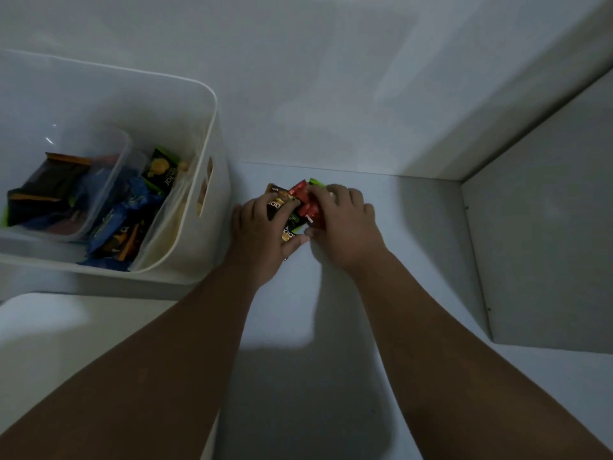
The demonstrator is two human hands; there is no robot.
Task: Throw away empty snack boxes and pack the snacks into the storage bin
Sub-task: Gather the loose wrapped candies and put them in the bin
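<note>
Your left hand point(262, 227) and right hand point(343, 220) both curl round a small heap of snack packets point(292, 212), black, red and green, lying on the white desk point(414, 227). Their lettering is upside down and part-covered, so unreadable. The white storage bin point(185, 121), which holds more packets, stands just left.

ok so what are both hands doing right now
Left hand: fingers curled round the snack packets, holding them.
Right hand: fingers curled over the same snack packets, holding them.
</note>
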